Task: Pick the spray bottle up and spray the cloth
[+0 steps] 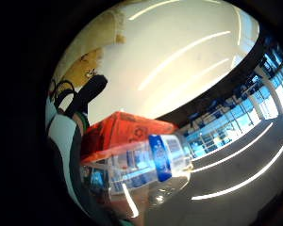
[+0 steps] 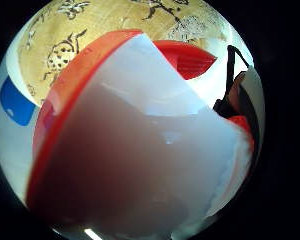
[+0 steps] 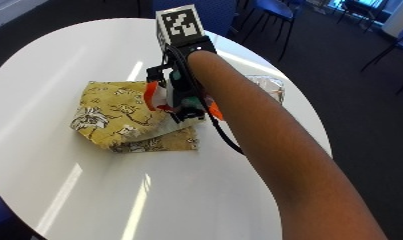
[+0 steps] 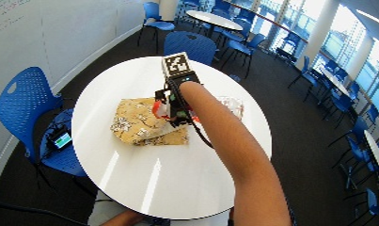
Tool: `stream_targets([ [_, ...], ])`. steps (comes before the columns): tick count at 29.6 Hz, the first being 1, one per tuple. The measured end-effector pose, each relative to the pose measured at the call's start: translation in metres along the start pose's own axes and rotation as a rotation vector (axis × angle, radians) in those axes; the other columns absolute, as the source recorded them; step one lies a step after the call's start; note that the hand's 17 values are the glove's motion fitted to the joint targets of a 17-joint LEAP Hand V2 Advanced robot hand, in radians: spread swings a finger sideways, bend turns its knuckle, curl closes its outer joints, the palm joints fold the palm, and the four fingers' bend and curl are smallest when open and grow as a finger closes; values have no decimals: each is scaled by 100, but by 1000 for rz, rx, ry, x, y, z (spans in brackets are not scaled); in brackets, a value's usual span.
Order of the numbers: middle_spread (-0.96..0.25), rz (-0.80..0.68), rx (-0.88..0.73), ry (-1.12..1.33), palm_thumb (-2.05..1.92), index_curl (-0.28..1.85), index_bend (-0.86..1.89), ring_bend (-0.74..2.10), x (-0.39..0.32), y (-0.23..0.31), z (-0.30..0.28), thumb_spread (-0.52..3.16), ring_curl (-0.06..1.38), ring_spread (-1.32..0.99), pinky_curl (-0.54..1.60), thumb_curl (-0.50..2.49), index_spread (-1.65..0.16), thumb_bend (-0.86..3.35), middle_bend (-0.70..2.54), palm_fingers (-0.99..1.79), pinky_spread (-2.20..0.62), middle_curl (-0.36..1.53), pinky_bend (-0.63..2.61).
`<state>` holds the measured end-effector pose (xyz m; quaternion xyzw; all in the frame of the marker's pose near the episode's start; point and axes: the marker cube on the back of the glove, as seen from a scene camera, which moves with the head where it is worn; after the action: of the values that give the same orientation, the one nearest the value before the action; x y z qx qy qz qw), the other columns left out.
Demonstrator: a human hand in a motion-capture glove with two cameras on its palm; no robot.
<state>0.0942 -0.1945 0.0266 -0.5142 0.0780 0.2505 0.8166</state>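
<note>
Holding the spray bottle (image 3: 169,95) above the cloth (image 3: 114,112), with the gloved right hand (image 3: 184,92) curled round the white body, seen from the outside view. Reaches over the round white counter (image 3: 68,55) from the near edge, forearm stretched across it. Shows the orange trigger part of the spray bottle on the cloth side of the hand, and another bit of orange on the far side of the hand from the cloth. Cannot tell where the nozzle points.

Lies flat on the counter, the cloth: yellow, with a dark and white flower pattern, folded so that one layer sticks out under the other. Sits directly below the spray bottle with its nearer edge; cannot tell whether the bottle base touches the cloth or hangs just over it.

Fills most of the thumb side palm view with the white body (image 2: 140,165) and an orange part round it, and shows the patterned cloth (image 2: 105,25) behind the bottle.

Lies on its side on the counter, a clear plastic bottle (image 3: 267,87), beyond the hand from the cloth, well apart from the cloth. Appears also in the little finger side palm view (image 1: 146,165), with a blue band, just beside the orange part of the spray bottle (image 1: 122,132).
</note>
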Motion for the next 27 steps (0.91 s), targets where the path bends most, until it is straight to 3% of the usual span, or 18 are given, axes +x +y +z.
stream_targets([
  [20,-21,-36,22,-14,95,58,21,58,1,-2,1,38,44,-24,39,74,-30,-3,66,136,-30,52,38],
  [27,-21,-142,86,-75,94,58,21,57,-8,8,-7,38,44,-25,38,74,-30,-4,66,136,-31,51,37],
])
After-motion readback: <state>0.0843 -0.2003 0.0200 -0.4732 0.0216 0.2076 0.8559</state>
